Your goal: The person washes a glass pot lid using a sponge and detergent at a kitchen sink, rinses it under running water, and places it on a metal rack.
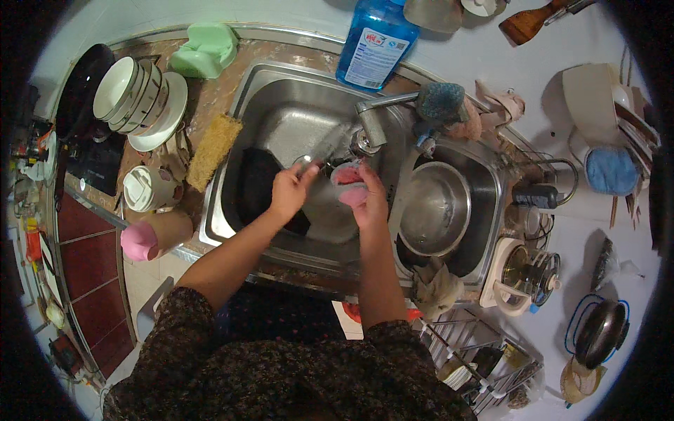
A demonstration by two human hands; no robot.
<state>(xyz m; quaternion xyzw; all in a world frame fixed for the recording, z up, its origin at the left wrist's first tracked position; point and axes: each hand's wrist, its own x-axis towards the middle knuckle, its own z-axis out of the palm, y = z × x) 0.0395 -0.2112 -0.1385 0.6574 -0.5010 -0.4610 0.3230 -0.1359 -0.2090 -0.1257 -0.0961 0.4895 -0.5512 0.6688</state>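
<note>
My left hand (289,193) is over the left basin of the steel sink (247,100), its thumb and fingers closed on a small shiny metal utensil, blurred; I cannot tell its kind. My right hand (372,197) holds a pink and grey sponge (352,198), bent between thumb and fingers, to the right of the left hand. Both hands are just below the faucet (373,126), near its spout. A dark object (258,184) lies in the basin beneath my left hand, partly hidden by it.
A steel bowl (434,208) sits in the right basin. Stacked bowls (118,89), a loofah pad (215,152) and a pink-bottomed cup (141,240) stand left of the sink. A blue detergent bottle (376,47) is behind it; a glass teapot (542,273) is at right.
</note>
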